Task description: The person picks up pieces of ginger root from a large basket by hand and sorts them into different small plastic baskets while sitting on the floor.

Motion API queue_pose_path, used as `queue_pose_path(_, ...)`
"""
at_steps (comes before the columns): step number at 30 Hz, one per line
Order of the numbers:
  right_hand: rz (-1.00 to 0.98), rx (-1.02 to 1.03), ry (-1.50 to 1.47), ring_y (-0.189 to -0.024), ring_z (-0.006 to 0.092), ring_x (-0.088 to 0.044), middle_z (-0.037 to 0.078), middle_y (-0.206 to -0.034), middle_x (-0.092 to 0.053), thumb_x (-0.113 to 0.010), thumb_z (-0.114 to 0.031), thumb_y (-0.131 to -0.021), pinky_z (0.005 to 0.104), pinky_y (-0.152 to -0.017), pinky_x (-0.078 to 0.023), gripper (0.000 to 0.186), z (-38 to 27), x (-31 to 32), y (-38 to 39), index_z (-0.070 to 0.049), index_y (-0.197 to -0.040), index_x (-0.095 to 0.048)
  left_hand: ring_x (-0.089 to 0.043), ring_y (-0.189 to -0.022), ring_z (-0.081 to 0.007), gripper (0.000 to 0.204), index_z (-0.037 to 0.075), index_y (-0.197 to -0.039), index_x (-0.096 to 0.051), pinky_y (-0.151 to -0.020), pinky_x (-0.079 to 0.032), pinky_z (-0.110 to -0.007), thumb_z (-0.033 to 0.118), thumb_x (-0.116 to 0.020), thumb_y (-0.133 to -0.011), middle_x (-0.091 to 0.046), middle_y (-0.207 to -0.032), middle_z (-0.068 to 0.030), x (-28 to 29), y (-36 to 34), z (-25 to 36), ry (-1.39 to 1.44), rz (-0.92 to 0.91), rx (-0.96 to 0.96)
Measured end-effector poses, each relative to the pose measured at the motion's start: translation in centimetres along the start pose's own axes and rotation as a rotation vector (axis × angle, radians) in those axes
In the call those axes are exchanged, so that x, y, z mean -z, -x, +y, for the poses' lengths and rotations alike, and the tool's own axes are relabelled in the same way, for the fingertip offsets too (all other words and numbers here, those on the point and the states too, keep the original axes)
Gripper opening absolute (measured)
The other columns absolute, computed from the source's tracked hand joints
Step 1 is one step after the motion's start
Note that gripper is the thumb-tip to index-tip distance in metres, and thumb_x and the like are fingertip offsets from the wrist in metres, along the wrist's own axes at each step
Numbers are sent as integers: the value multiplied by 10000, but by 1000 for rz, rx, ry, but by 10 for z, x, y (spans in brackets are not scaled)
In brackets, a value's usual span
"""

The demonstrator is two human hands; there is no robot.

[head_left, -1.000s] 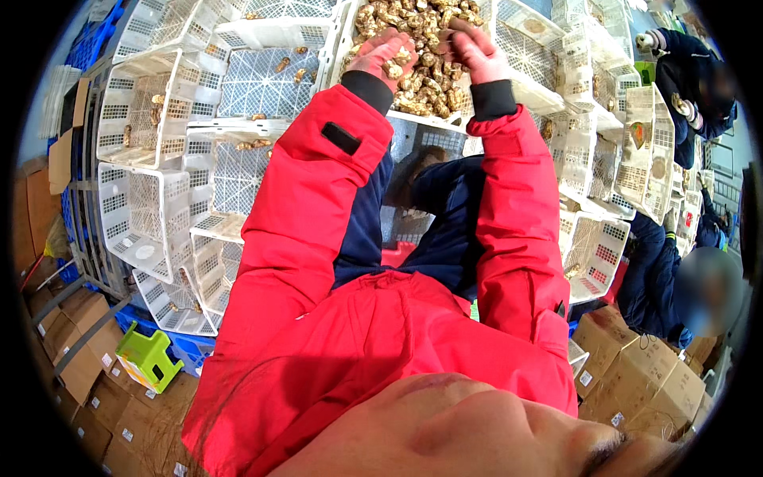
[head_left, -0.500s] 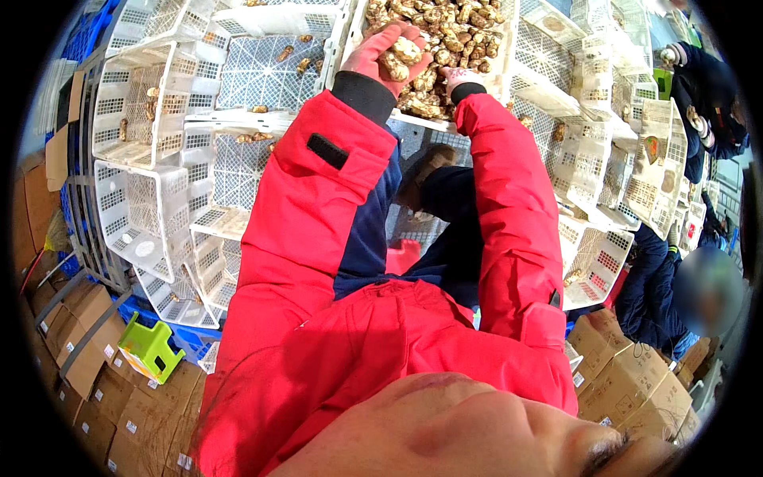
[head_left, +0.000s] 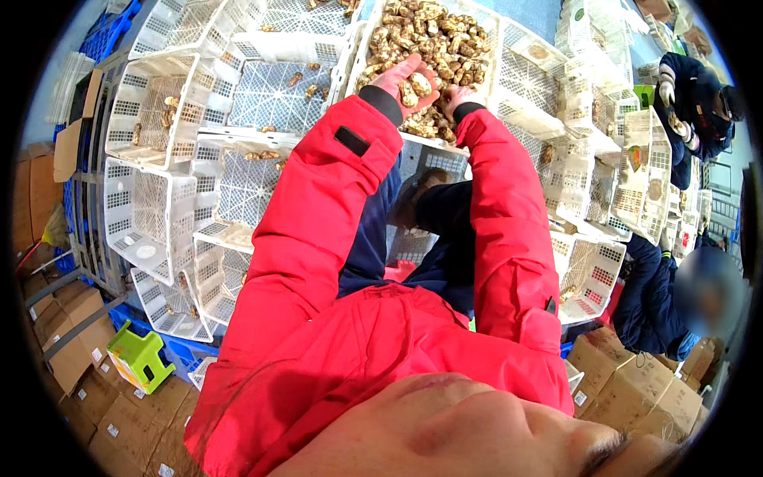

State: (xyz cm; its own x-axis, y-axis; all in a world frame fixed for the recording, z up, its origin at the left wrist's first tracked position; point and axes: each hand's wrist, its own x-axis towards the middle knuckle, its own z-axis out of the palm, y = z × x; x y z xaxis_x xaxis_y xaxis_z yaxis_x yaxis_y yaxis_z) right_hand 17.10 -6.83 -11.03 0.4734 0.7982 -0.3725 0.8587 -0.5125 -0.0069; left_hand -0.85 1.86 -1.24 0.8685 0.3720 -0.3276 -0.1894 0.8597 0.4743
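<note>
A white crate (head_left: 362,67) in front of me holds a heap of stubby brown-and-white mushrooms (head_left: 433,36). Over its near left part, my left hand (head_left: 403,81) is turned palm up, fingers curled round a couple of pale mushrooms (head_left: 414,89). My right hand (head_left: 456,98) is at the heap's near right side, its fingers curled in and pointing down against the mushrooms. What those fingers hold, if anything, is hidden.
White mesh crates (head_left: 278,95) with a few mushrooms stand on the left, more crates (head_left: 528,83) on the right. A green stool (head_left: 141,355) and cardboard boxes (head_left: 628,374) lie behind. Other people (head_left: 695,99) are at the far right.
The view has shifted a little, so the crates sit slightly elsewhere in the picture. My left hand still cradles mushrooms; my right hand stays at the heap, its fingers more curled.
</note>
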Motion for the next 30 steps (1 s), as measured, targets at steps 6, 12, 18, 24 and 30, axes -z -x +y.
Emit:
queue_pose_path(6, 298, 184, -1630, -662, 158, -560, 53, -808, -554, -527, -50, -760, 287, -594, -485, 188, 35, 55, 16, -13, -943, -511, -532, -799, -189, 155, 53, -908, -503, -671, -497, -330, 83, -538, -760, -562, -822, -82, -12, 5, -9, -118, 201, -79)
queue_pose_path(12, 380, -50, -1574, -484, 86, -499, 16, -633, -551, -525, -136, -771, 222, -425, -412, 125, 18, 58, 34, -65, -866, -561, -521, -821, -204, 116, 44, -900, -506, -663, -510, -326, 77, -446, -806, -556, -824, -82, 1, 4, 0, -65, 288, -151)
queue_pose_path(18, 190, -347, -976, -445, 87, -471, 20, -619, -543, -509, -280, -782, 220, -396, -370, 261, 75, 17, -12, -57, -910, -552, -494, -846, -191, 133, 55, -898, -495, -727, -486, -330, 82, -386, -827, -526, -840, -69, 8, -3, -1, 13, 181, -179)
queue_pose_path(24, -241, -87, 268, -931, 261, -531, 152, -1001, -541, -418, -205, -747, 366, -764, -435, 300, 14, -32, -24, -113, -1012, -525, -510, -846, -182, 153, 47, -943, -484, -767, -460, -348, 125, -428, -824, -534, -845, -56, 9, 3, 2, 51, 119, -189)
queue_pose_path(30, -251, -8, 343, -920, 233, -541, 124, -1001, -553, -285, -182, -807, 397, -761, -423, 307, 41, -62, -31, -86, -987, -514, -507, -860, -189, 194, 43, -975, -469, -757, -460, -358, 155, -461, -816, -535, -875, -70, 6, -5, 0, -8, 46, -203)
